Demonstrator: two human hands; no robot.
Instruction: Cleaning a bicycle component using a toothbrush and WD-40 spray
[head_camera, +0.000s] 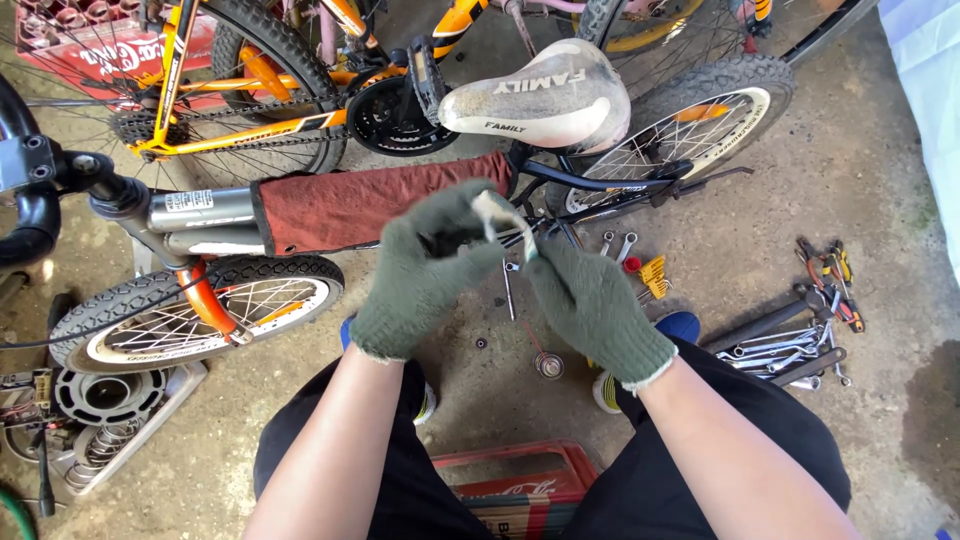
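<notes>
Frame sticker (189, 201): small white rectangle with dark print, lying along the silver tube of the near bicycle, just left of the red cloth wrap.
Saddle lettering (548, 87): dark print on the dirty white bicycle saddle, top and side face.
Red crate, far (95, 45): red plastic crate with white lettering on its side, top left behind the orange bicycle's wheel.
Red crate, near (520, 480): red crate with white script on its wall, at the bottom between the person's knees.
Screens: none.
</notes>
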